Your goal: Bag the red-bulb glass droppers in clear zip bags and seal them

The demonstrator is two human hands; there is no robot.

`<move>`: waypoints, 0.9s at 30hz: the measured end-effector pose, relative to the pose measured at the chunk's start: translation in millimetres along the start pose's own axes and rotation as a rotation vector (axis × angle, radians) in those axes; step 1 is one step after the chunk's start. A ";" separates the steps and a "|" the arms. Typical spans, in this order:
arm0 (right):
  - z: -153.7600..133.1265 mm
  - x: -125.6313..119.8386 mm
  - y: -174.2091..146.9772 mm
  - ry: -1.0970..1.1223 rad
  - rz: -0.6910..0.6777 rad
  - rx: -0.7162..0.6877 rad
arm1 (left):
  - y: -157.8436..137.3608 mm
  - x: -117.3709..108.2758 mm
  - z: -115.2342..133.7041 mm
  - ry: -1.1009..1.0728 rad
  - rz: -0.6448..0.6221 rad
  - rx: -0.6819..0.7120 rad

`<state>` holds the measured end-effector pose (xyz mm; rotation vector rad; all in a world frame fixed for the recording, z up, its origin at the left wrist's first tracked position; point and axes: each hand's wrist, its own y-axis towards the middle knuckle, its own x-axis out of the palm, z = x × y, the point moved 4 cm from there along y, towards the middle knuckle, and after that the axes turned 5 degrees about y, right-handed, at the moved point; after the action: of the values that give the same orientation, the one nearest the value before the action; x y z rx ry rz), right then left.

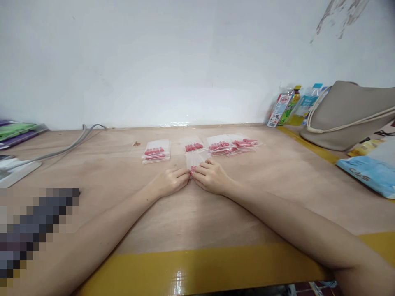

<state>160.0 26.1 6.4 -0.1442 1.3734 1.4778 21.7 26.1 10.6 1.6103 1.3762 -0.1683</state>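
My left hand (171, 181) and my right hand (211, 177) meet at the middle of the wooden table (108, 172). Both pinch the near edge of one small clear bag (196, 159) with red pieces inside. Beyond it lie more such bags: a stack to the left (156, 151), a single bag in the middle (194, 146), and a spread pile to the right (234, 145).
A grey cable (66, 148) runs along the left back. Flat packets (14, 132) and a white sheet (15, 169) lie at far left. Bottles (293, 105), a beige bag (348, 113) and a blue packet (367, 172) crowd the right. Yellow tape (200, 267) lines the near edge.
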 end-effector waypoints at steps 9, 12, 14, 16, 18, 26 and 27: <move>-0.2 1.4 1.8 -0.006 -0.030 -0.027 | 4.0 0.8 0.3 0.065 -0.032 0.025; -0.2 -1.3 1.4 -0.032 -0.022 -0.029 | 4.7 0.1 0.3 0.039 -0.026 0.024; 0.8 -4.2 -0.2 -0.035 -0.026 -0.028 | 4.5 -1.7 0.6 0.004 0.005 0.022; 3.1 -8.1 -3.5 -0.027 -0.039 -0.022 | 3.8 -3.6 0.3 -0.026 0.029 0.010; 7.1 -13.6 -8.5 -0.014 -0.041 -0.007 | 2.8 -4.7 -0.4 -0.046 0.025 -0.010; 21.7 -35.1 -34.2 -0.034 0.019 0.001 | -1.2 -9.7 -2.3 -0.080 -0.026 -0.056; 22.1 -35.3 -36.1 -0.050 0.026 -0.005 | -1.8 -10.4 -2.3 -0.086 -0.024 -0.056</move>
<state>213.2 14.4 14.6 -0.0922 1.3367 1.4972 15.6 20.4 17.5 1.5231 1.3236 -0.2089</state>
